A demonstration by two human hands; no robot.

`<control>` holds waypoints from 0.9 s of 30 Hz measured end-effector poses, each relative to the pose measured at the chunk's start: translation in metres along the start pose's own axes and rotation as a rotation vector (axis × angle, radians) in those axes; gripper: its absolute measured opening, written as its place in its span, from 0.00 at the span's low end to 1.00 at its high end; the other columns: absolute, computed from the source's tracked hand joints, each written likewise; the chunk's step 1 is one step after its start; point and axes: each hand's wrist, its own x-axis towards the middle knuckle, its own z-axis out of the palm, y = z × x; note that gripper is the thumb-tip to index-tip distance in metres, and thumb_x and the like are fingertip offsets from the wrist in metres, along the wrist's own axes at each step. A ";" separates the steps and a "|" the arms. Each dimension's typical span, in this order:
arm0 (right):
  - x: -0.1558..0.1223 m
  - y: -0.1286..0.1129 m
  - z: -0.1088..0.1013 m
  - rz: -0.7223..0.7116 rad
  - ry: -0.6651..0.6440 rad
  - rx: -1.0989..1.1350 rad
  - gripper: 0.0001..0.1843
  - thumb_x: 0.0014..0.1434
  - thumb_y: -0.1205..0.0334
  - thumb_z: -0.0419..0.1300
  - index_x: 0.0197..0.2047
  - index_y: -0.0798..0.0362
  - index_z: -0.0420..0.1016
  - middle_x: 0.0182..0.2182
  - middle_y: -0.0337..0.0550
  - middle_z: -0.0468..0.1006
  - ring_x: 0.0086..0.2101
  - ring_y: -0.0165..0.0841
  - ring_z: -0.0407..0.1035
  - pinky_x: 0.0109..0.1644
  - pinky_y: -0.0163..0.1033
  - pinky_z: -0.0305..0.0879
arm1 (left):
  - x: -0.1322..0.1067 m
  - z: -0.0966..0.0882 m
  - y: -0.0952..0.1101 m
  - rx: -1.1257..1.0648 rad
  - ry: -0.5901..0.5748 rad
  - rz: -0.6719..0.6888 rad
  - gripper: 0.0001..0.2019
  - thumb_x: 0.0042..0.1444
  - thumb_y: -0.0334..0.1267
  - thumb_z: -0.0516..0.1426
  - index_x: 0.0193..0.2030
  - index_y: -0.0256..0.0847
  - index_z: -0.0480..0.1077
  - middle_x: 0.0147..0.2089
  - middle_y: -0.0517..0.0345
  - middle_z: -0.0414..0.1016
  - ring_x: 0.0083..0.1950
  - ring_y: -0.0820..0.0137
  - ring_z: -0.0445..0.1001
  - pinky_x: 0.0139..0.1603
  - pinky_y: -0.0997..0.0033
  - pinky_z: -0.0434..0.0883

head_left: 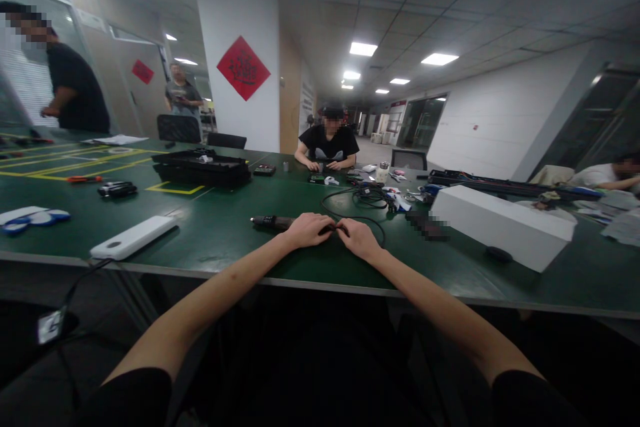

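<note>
A dark electric screwdriver [273, 221] lies along the green tabletop, its metal tip pointing left. My left hand [309, 229] is closed around its rear end. Close beside it, my right hand [359, 238] pinches the black cable [371, 223] where it meets the tool's back end. The fingertips of both hands nearly touch, and they hide the joint between cable and tool. From my right hand the cable curves away to a tangled black bundle [370, 195] farther back.
On the left are a white power bank-like block [134, 237], a black tray [201, 167] and an orange-handled tool [84, 179]. A long white box [503, 223] stands to the right. Across the table [220, 240] a person [330, 143] sits with both hands on small parts.
</note>
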 end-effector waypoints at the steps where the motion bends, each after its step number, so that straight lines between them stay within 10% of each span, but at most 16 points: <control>1: 0.000 0.000 0.000 0.000 0.000 0.000 0.04 0.70 0.63 0.59 0.46 0.50 0.74 0.42 0.43 0.80 0.40 0.35 0.74 0.44 0.36 0.62 | 0.000 0.000 0.000 0.003 -0.004 0.013 0.10 0.68 0.45 0.56 0.51 0.47 0.71 0.48 0.58 0.79 0.48 0.64 0.78 0.48 0.66 0.69; 27: 0.001 -0.001 -0.002 0.015 -0.005 0.010 0.03 0.68 0.64 0.60 0.44 0.50 0.75 0.40 0.43 0.80 0.37 0.34 0.72 0.42 0.36 0.62 | 0.000 -0.003 0.002 -0.024 -0.005 -0.041 0.11 0.67 0.46 0.56 0.52 0.47 0.72 0.48 0.57 0.80 0.49 0.65 0.79 0.49 0.68 0.70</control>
